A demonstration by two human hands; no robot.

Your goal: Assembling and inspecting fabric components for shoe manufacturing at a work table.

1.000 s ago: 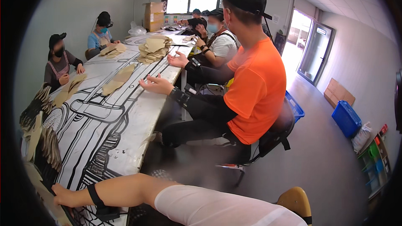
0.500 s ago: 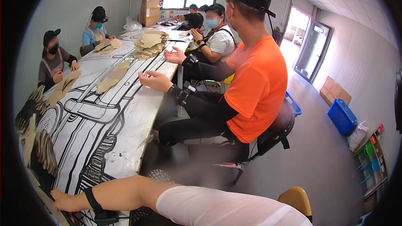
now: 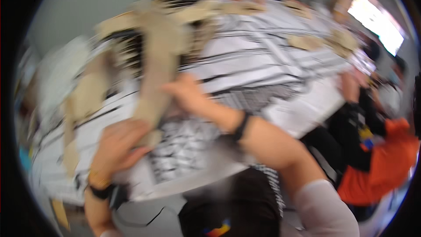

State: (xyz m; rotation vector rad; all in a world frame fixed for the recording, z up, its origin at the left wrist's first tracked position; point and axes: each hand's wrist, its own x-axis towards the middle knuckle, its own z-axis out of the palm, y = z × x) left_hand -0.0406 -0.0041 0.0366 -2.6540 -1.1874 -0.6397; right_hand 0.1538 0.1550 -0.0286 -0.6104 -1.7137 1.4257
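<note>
A long beige strip-like piece point(image 3: 158, 61) stretches away from me across the table, smeared by motion; I cannot make out its material. My left hand point(image 3: 123, 142) is closed at its near end, fingers over the top. Partway up the right edge, my right hand point(image 3: 190, 96) grips it, with the thumb lying against the piece. Just beyond and beside it are stacked beige pieces with dark edges point(image 3: 129, 50). Dark bands circle both my wrists.
The table point(image 3: 315, 101) is covered in white sheeting with black line drawings. To the left lie other beige pieces point(image 3: 90, 94) and a clear plastic bag point(image 3: 59, 72). A person in an orange top point(image 3: 377, 162) sits close on the right; others sit along the far side.
My view has swung left and down from the room to the table before me. Both hands and the long beige piece now show; only my right arm showed earlier.
</note>
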